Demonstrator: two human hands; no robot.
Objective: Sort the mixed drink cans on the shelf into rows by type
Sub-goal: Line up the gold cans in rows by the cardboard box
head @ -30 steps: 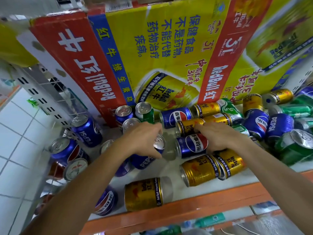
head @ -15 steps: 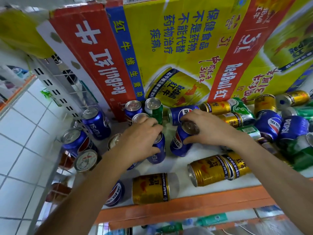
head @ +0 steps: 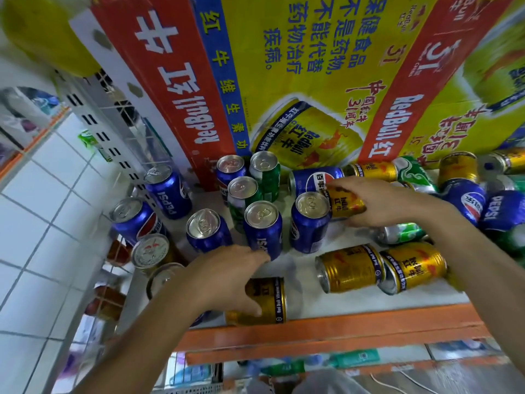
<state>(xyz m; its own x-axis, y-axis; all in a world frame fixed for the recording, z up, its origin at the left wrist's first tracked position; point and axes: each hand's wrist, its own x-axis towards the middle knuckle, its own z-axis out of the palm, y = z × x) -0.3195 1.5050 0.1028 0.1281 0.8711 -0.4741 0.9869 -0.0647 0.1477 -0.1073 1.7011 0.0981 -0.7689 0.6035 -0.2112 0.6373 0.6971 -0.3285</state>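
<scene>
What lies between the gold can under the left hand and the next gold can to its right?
Only bare shelf, in the head view: the gold can under the left hand and the next gold can lie apart.

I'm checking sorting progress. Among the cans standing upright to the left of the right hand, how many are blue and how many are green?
Blue cans: 6
Green cans: 2
Total: 8
</scene>
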